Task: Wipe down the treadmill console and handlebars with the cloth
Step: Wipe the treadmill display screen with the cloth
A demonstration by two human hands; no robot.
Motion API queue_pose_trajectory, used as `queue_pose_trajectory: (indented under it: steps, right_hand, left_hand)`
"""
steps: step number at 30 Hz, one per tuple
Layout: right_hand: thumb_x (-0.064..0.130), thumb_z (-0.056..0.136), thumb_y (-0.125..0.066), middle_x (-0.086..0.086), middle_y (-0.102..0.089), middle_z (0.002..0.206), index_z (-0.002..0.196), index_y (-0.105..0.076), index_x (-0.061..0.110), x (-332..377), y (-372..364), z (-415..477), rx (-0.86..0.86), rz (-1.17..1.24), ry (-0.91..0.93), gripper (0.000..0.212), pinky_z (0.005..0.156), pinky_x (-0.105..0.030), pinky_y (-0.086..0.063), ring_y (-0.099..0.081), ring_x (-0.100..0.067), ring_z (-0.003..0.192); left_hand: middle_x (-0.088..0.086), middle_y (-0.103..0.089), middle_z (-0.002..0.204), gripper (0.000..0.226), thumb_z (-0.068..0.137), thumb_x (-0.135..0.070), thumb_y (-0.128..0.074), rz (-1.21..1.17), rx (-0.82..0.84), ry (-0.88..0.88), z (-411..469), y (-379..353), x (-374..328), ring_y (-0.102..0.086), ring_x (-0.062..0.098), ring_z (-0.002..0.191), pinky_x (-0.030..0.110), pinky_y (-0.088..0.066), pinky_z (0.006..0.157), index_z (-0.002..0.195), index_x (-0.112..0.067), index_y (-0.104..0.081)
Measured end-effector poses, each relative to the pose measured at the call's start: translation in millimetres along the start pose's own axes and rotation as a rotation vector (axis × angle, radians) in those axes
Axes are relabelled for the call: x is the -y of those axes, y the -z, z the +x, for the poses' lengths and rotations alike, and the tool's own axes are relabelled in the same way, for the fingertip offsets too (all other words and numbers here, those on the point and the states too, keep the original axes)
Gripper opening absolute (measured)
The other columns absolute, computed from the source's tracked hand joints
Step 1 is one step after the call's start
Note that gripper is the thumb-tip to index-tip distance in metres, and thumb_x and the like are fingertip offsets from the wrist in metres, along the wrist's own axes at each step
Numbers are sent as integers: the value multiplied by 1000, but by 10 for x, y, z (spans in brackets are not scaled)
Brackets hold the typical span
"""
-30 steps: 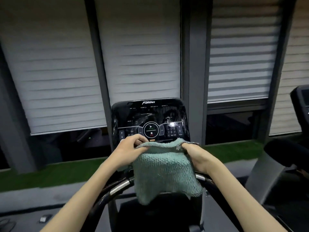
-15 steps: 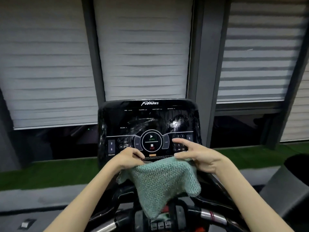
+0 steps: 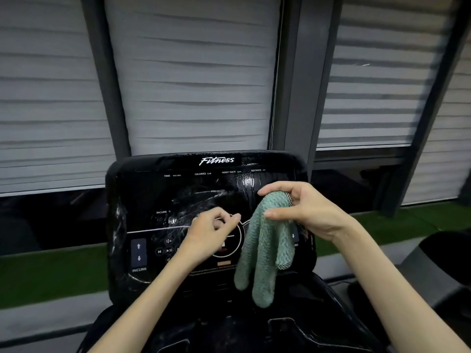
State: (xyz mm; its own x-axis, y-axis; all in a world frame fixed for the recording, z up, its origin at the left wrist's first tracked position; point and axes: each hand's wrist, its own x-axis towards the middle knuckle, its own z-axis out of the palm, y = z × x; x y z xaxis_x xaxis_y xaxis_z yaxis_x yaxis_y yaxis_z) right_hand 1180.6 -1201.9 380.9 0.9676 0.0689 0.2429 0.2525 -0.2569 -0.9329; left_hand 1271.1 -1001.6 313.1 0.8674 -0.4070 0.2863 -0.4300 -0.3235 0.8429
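The glossy black treadmill console fills the middle of the head view, wet streaks across its screen. A green knitted cloth hangs in front of the console's right half, bunched at its top. My right hand grips that bunched top between thumb and fingers. My left hand hovers over the round start button with fingers curled and holds nothing. The handlebars are out of sight; only the black tray below the console shows.
Grey slatted blinds and dark window posts stand behind the console. A strip of green turf runs along the floor. Part of another black machine sits at the right edge.
The left hand has let go of the cloth. The right hand has lifted the cloth, which now hangs bunched instead of spread between both hands. The console looks closer.
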Motion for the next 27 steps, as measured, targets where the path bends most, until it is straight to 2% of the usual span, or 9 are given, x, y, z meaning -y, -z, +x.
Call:
queue_pose_trajectory:
  steps: [3, 6, 9, 14, 19, 20, 22, 24, 27]
  right_hand:
    - [3, 67, -79, -9, -67, 86, 106, -67, 10, -65, 70, 106, -30, 157, -9, 42, 73, -28, -55, -64, -19, 80]
    - [4, 63, -76, -7, -67, 83, 105, -67, 11, -119, 124, 195, -83, 261, -5, 43, 71, -28, -55, -64, -19, 76]
    - [5, 63, -77, -7, -67, 84, 105, -68, 14, -177, 191, 240, -91, 318, -11, 44, 75, -29, -54, -64, -21, 78]
    - [3, 69, -72, -10, -66, 91, 111, -66, 21, -291, 331, 288, -25, 469, -16, 45, 77, -32, -53, -65, -20, 79]
    - [-1, 73, -66, -20, -58, 97, 122, -59, 18, -325, 508, 242, 157, 431, -8, 52, 77, -35, -53, -61, -27, 82]
    - [-1, 74, -68, -21, -56, 98, 125, -56, 16, -321, 534, 237, 211, 411, 0, 55, 78, -37, -53, -60, -29, 83]
    - [0, 73, -69, -20, -54, 101, 128, -53, 12, -302, 558, 238, 278, 384, 28, 59, 82, -40, -50, -55, -30, 88]
    - [-3, 74, -68, -19, -55, 102, 128, -51, 11, -278, 575, 262, 319, 350, 34, 58, 85, -42, -47, -53, -30, 91]
    - [-11, 77, -66, -23, -56, 105, 130, -48, 7, -305, 669, 310, 367, 204, -15, 59, 87, -41, -50, -55, -32, 95]
  left_hand:
    - [1, -67, 59, 43, 98, -53, -40, -45, 269, 234, -102, -152, 66, -59, 14, 46, 21, -44, 49, 83, -14, -54]
    - [7, -76, 93, 47, 96, -61, -29, -180, 497, 400, -269, -349, 125, -72, 15, 78, 23, -53, 74, 105, -19, -50]
    - [0, -73, 110, 48, 94, -64, -30, -304, 511, 445, -274, -546, 156, -71, 16, 101, 31, -51, 96, 123, -29, -46]
    - [7, -73, 113, 82, 85, -79, -23, -286, 597, 662, -113, -742, 138, -70, 18, 97, 28, -51, 84, 132, -16, -47]
    - [-10, -63, 121, 94, 59, -81, -67, 13, 369, 310, -70, -748, 118, -59, 3, 112, 24, -46, 101, 132, -25, -50]
    - [-13, -62, 122, 87, 58, -72, -75, 0, 318, 221, -45, -708, 71, -56, -3, 112, 19, -43, 101, 129, -28, -51]
    - [-19, -69, 104, 44, 76, -44, -80, -127, 303, 128, 25, -623, -46, -59, -16, 95, 11, -45, 88, 114, -28, -62]
    - [-13, -74, 82, 18, 89, -31, -68, -245, 329, 120, 67, -578, -181, -65, -7, 77, 17, -54, 76, 98, -17, -72]
    - [5, -76, 101, 31, 93, -31, -57, -397, 280, 139, 76, -528, -243, -70, 13, 92, 25, -55, 80, 105, -7, -72]
